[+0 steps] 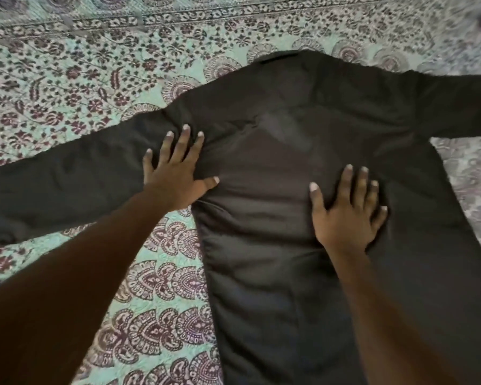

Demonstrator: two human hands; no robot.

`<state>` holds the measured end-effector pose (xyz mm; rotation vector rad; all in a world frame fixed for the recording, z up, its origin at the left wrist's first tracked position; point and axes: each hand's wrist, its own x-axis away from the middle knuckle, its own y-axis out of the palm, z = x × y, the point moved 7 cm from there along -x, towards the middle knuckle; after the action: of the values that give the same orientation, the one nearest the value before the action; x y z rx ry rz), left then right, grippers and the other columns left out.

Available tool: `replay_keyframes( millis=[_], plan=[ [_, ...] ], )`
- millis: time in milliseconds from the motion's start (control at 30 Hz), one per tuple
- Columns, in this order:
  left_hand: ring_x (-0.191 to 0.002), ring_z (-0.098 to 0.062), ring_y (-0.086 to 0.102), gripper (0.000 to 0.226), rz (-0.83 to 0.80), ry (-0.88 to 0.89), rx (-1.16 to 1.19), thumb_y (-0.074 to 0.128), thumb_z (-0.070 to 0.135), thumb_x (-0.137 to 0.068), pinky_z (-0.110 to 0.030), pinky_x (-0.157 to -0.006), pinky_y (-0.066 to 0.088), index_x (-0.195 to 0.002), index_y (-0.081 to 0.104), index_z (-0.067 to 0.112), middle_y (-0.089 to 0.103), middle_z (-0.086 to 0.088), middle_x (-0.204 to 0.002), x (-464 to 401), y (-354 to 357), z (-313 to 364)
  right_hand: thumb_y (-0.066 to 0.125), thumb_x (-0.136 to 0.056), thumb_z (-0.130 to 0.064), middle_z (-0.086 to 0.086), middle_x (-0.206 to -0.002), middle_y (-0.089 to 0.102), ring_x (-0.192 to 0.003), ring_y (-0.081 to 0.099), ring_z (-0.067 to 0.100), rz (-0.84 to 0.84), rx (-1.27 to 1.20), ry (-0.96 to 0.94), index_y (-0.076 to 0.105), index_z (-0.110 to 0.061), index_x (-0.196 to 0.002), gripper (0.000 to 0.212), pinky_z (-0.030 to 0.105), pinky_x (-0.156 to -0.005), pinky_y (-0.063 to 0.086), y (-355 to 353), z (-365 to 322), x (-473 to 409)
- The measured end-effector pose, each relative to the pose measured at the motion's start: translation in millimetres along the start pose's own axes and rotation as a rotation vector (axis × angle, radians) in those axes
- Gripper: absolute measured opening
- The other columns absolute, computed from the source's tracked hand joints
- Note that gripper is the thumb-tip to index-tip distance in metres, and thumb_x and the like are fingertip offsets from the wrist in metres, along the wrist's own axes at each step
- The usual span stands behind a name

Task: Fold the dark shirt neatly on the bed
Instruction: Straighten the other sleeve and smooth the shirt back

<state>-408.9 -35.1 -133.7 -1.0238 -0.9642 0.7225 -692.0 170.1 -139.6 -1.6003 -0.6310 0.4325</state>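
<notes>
— Item: dark long-sleeved cloth shirt, spread flat, sleeves out, on our green floral-printed bed cover.
— Hands?
— Our left hand and right hand: fingers spread, palms pressing fabric, gripping nothing; likely smoothing before folding.

left hand: flat, fingers spread | right hand: flat, fingers spread
</notes>
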Motion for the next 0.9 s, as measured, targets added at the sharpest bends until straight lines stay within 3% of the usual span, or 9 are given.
replay_keyframes(
  millis=[67,133,200,300,367,533,667,767,900],
  plan=[
    [-0.162,-0.028,-0.006,0.107,0.113,0.114,-0.05,0.063,0.067,-0.086,-0.062,-0.126,0.012,-0.164,-0.005,0.041,-0.014,0.01,-0.174,2,-12,23,0.023,-0.09,-0.087,0.007,-0.175,0.006,-0.16,0.004,0.036,0.021,-0.06,0.181,0.015,-0.034,-0.165,0.092,0.071,-0.122,0.006,-3,15,-13],
    [-0.162,-0.025,-0.006,0.112,0.106,0.258,-0.065,0.067,0.067,-0.084,-0.059,-0.127,0.013,-0.165,-0.005,0.037,-0.012,0.01,-0.174,0,-11,59,0.024,-0.094,-0.081,0.011,-0.174,0.006,-0.159,0.002,0.043,0.12,-0.081,0.181,0.021,-0.028,-0.165,0.089,0.069,-0.122,0.005,-11,-7,-31],
    [-0.161,-0.022,-0.014,0.12,-0.016,0.256,-0.043,0.063,0.079,-0.078,-0.059,-0.127,0.004,-0.164,-0.01,0.038,-0.02,0.013,-0.172,-6,6,89,0.025,-0.099,-0.073,0.007,-0.175,0.005,-0.16,0.001,0.04,0.113,-0.067,-0.106,0.021,-0.029,-0.165,0.079,0.065,-0.123,0.007,-7,-57,-48],
    [-0.158,-0.02,-0.026,0.139,-0.156,0.091,-0.021,0.06,0.096,-0.059,-0.061,-0.124,-0.008,-0.158,-0.022,0.045,-0.034,0.018,-0.166,-12,30,104,0.024,-0.1,-0.073,-0.006,-0.175,-0.005,-0.161,-0.005,0.026,-0.126,0.0,-0.534,0.011,-0.05,-0.161,0.067,0.061,-0.126,0.004,15,-103,-54],
    [-0.156,-0.021,-0.03,0.148,-0.201,0.059,-0.016,0.062,0.099,-0.05,-0.061,-0.124,-0.01,-0.155,-0.028,0.048,-0.04,0.019,-0.163,-13,32,104,0.021,-0.096,-0.081,-0.011,-0.174,-0.005,-0.161,-0.003,0.022,-0.13,-0.004,-0.435,0.007,-0.059,-0.158,0.067,0.058,-0.127,0.004,12,-63,-67],
    [-0.154,-0.023,-0.035,0.154,-0.294,0.05,-0.052,0.06,0.103,-0.044,-0.063,-0.124,-0.01,-0.149,-0.038,0.049,-0.051,0.017,-0.156,-10,25,109,0.018,-0.09,-0.09,-0.002,-0.175,0.009,-0.16,0.009,0.029,0.019,-0.024,0.122,0.007,-0.055,-0.16,0.079,0.064,-0.123,0.013,-31,118,-53],
    [-0.154,-0.025,-0.035,0.155,-0.285,0.022,-0.074,0.053,0.107,-0.037,-0.065,-0.124,-0.006,-0.148,-0.039,0.05,-0.053,0.016,-0.155,-10,23,113,0.014,-0.09,-0.089,0.013,-0.173,0.01,-0.157,0.007,0.047,0.022,-0.084,0.308,0.017,-0.033,-0.165,0.094,0.07,-0.122,0.008,-36,127,-61],
    [-0.153,-0.025,-0.037,0.155,-0.309,0.018,-0.089,0.05,0.107,-0.035,-0.066,-0.123,-0.007,-0.148,-0.04,0.051,-0.054,0.017,-0.153,-10,24,113,0.029,-0.098,-0.078,0.011,-0.173,0.016,-0.159,0.011,0.04,0.159,-0.107,-0.024,0.028,-0.026,-0.164,0.084,0.063,-0.123,0.01,-41,25,-95],
    [-0.153,-0.025,-0.037,0.156,-0.318,0.026,-0.071,0.054,0.106,-0.035,-0.066,-0.123,-0.007,-0.147,-0.04,0.052,-0.055,0.018,-0.153,-13,25,113,0.029,-0.098,-0.077,0.001,-0.175,0.001,-0.161,-0.002,0.029,-0.104,-0.177,-0.352,0.019,-0.043,-0.163,0.074,0.062,-0.127,0.004,-11,-83,-129]
  ],
)
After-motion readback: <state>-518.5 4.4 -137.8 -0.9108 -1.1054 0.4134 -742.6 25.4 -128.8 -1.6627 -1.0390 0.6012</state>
